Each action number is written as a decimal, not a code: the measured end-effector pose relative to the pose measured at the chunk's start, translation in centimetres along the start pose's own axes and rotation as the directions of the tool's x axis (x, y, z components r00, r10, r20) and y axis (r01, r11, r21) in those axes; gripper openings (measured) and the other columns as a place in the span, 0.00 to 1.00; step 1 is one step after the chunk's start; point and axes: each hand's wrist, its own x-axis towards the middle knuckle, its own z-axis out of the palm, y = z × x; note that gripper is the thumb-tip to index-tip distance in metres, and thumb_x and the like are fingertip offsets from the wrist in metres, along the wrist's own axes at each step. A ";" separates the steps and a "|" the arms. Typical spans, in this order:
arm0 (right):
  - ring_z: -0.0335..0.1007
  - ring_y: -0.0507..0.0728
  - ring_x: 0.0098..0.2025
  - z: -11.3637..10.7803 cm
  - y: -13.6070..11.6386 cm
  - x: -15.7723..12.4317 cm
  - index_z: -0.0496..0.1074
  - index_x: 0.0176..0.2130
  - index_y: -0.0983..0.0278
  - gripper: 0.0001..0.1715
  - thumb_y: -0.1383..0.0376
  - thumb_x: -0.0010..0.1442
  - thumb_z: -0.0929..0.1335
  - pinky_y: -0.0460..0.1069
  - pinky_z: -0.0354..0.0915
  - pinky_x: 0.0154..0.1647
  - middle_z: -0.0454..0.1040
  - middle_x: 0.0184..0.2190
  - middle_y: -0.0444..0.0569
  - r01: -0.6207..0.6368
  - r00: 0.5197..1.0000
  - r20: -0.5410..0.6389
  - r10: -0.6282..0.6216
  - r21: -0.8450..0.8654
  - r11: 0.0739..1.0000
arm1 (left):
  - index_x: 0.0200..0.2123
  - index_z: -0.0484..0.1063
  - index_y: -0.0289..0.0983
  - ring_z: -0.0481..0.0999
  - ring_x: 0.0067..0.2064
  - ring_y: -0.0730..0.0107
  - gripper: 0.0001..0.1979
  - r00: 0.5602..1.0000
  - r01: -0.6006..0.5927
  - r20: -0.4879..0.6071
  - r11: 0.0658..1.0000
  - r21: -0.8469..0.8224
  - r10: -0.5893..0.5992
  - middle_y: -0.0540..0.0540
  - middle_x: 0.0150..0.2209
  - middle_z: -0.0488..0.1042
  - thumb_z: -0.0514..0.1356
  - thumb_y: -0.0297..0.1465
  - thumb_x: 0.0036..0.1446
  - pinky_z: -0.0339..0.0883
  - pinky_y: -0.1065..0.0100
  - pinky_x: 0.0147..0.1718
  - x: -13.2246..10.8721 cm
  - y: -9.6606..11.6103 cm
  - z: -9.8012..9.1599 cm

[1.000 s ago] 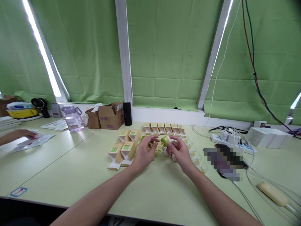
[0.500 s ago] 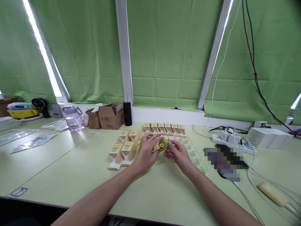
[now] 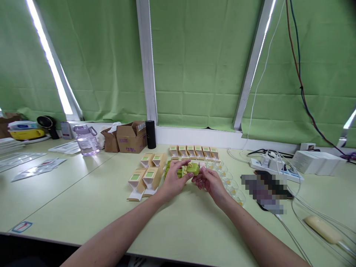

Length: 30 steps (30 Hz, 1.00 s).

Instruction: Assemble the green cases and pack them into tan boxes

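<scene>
My left hand (image 3: 175, 180) pinches a small, glossy green rounded piece (image 3: 193, 168) between thumb and fingers, above the table. My right hand (image 3: 210, 181) has its fingers curled, with thumb and forefinger at the right edge of the same piece. Beyond the left hand lie more green pieces (image 3: 168, 166), partly covered by it. Clear domed plastic pieces (image 3: 228, 182) with yellow spots run in rows beside the right hand. A small pink item (image 3: 201, 164) shows just behind the fingers.
Small tan boxes (image 3: 150, 178) with green squares stand to the left, flaps open, and a row of similar boxes (image 3: 190, 151) is at the back. Phones (image 3: 274, 185), a power strip (image 3: 275, 168) and cables lie to the right. A water bottle (image 3: 86, 141) and cardboard box (image 3: 132, 139) stand back left.
The green piece has turned in my fingers: its marked face pointed toward me before, and now its smooth rounded side shows. My left fingers have lowered slightly.
</scene>
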 end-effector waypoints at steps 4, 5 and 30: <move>0.70 0.53 0.24 0.1 0.0 -0.1 0.77 0.32 0.65 0.34 0.36 0.51 0.77 0.46 0.61 0.25 0.81 0.26 0.52 -0.013 1.000 0.019 0.013 0.009 1.000 | 0.55 0.80 0.41 0.75 0.51 0.55 0.26 0.997 0.072 0.024 0.997 -0.002 -0.072 0.39 0.50 0.75 0.69 0.47 0.58 0.70 0.52 0.57 0.3 -0.6 0.0; 0.70 0.53 0.23 0.0 0.0 -0.1 0.77 0.31 0.65 0.34 0.36 0.51 0.77 0.46 0.60 0.25 0.80 0.25 0.51 -0.016 1.000 0.021 0.015 0.010 1.000 | 0.53 0.80 0.40 0.76 0.50 0.55 0.26 0.995 0.093 0.029 0.996 -0.008 -0.092 0.39 0.50 0.76 0.69 0.49 0.58 0.71 0.53 0.56 0.4 -0.7 0.0; 0.70 0.57 0.29 -2.9 -4.5 0.3 0.78 0.34 0.62 0.25 0.44 0.54 0.74 0.50 0.61 0.29 0.77 0.25 0.48 0.189 0.954 -0.104 -0.282 -0.524 0.831 | 0.32 0.82 0.35 0.71 0.33 0.70 0.25 0.924 0.377 0.190 0.705 -0.600 -0.333 0.43 0.31 0.76 0.76 0.51 0.47 0.65 0.70 0.31 1.5 -1.2 -0.7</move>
